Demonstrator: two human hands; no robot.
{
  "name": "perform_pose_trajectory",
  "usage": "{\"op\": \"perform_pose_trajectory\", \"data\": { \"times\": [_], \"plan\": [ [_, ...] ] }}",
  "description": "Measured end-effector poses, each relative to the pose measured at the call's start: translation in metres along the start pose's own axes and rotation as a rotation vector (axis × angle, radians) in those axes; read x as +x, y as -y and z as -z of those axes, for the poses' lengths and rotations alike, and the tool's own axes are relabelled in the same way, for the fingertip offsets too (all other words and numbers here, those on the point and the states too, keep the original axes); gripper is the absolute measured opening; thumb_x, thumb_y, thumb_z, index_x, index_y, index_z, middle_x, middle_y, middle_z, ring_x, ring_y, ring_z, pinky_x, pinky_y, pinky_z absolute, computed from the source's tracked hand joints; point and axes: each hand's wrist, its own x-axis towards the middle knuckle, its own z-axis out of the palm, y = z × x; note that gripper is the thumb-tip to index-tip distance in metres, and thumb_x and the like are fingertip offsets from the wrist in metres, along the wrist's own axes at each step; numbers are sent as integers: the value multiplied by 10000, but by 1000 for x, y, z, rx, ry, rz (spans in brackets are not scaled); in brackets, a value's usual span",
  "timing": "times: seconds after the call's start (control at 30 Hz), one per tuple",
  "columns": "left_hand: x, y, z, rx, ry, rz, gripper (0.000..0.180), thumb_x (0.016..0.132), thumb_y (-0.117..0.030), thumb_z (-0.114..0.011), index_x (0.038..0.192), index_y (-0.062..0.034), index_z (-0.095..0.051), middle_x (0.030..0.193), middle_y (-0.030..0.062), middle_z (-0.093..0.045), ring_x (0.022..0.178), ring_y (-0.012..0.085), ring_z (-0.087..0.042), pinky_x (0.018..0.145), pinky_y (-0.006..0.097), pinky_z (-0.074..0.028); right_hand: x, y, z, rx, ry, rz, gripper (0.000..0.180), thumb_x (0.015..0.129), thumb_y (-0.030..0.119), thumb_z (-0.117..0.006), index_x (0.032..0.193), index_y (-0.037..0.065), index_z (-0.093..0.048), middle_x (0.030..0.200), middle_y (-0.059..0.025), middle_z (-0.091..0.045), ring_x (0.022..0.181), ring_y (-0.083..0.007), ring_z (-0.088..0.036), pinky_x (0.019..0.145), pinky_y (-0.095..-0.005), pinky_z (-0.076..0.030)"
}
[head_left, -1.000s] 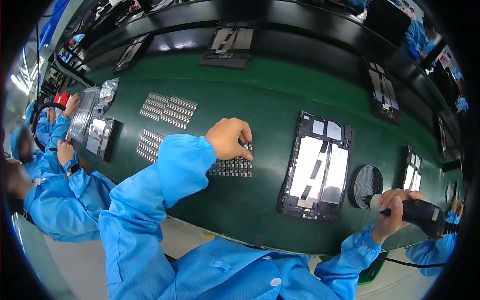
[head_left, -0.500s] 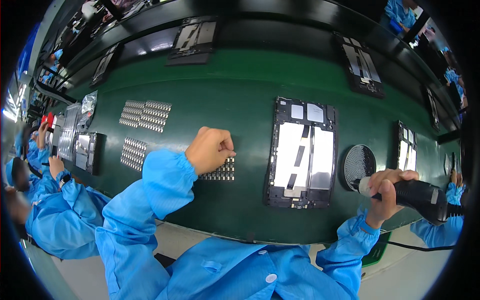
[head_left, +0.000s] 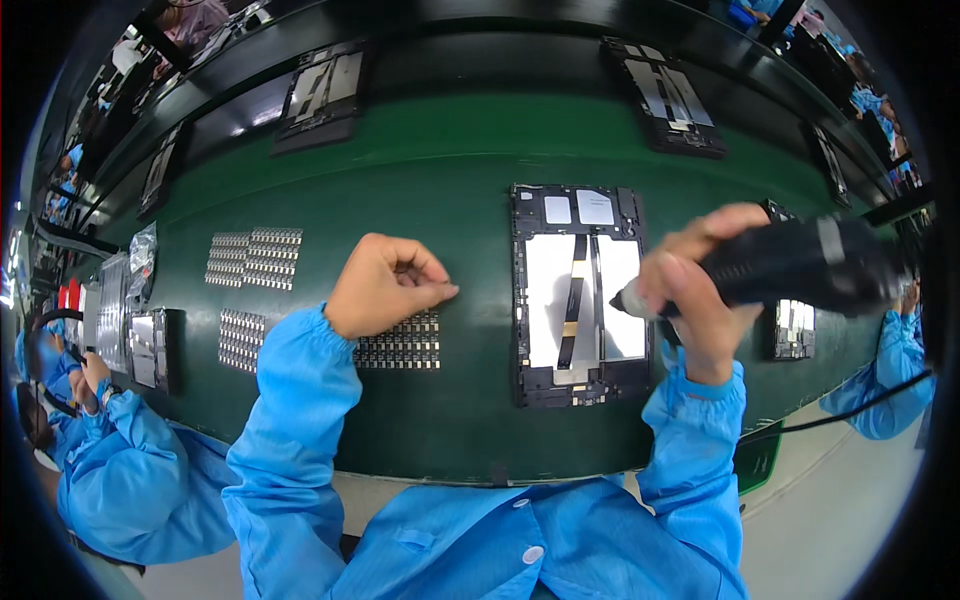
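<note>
Left hand (head_left: 385,287) hangs over the upper part of a dark rectangular sheet of small metallic parts in rows (head_left: 400,350). Thumb and forefinger are drawn together in a pinch; can't tell if a tiny part sits between them, or if the hand touches the sheet.

Right hand (head_left: 700,290) grips a black cylindrical hand tool with a pale collar (head_left: 800,265), fingers wrapped near its front end. It's blurred, dark tip pointing left over the right side of an opened black tablet chassis with silver panels (head_left: 528,370). Contact: can't tell. Chassis lies flat on the dark green worktop (head_left: 450,220), between the hands, right of the sheet.

Handling, my read: pinch small parts lightly by the edges, one at a time; don't drag a sleeve across the rows. Stand the tool square to the chassis before pressing; tilted, it could skid. Mind the silver panels and the dark ribbon strip (head_left: 572,310), both likely easy to damage. Steady the wrist near the frame. Leave slack in the black cable (head_left: 840,408) so it doesn't tug the tip.
</note>
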Motion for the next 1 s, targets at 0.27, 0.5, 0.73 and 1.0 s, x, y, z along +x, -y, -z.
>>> {"op": "perform_pose_trajectory", "data": {
  "times": [0.27, 0.5, 0.73, 1.0],
  "plan": [
    [43, 2, -38, -271, 9, 95, 100, 797, -31, -713, 854, 31, -658, 742, 42, -658, 639, 68, -594, 597, 193, -487, 27, -51, -26, -84, 22, -5, 277, 732, -90, -705, 956, -33, -553, 620, -36, -609, 502, -69, -556, 453, -203, -435],
    [50, 5, -50, -248, -21, 93, 99, 803, -49, -711, 846, 25, -660, 747, 41, -659, 646, 66, -586, 601, 196, -483, 27, -64, -29, -97, -13, -41, 269, 736, -90, -702, 950, -39, -547, 606, -42, -609, 504, -71, -561, 451, -203, -428],
    [54, 7, -57, -100, -14, 56, 86, 817, -48, -698, 846, 23, -662, 743, 26, -656, 648, 38, -573, 578, 186, -464, 26, -64, -35, -40, 13, -13, 289, 732, -100, -700, 965, -35, -543, 639, -53, -622, 534, -74, -571, 475, -205, -443],
    [54, -1, -51, -158, 69, 142, 101, 830, -80, -692, 833, 15, -660, 686, -6, -624, 579, 17, -523, 498, 180, -402, 25, -73, -39, -50, 17, -26, 290, 731, -97, -700, 969, -36, -545, 646, -52, -622, 548, -81, -580, 494, -210, -453]
  ]
}}
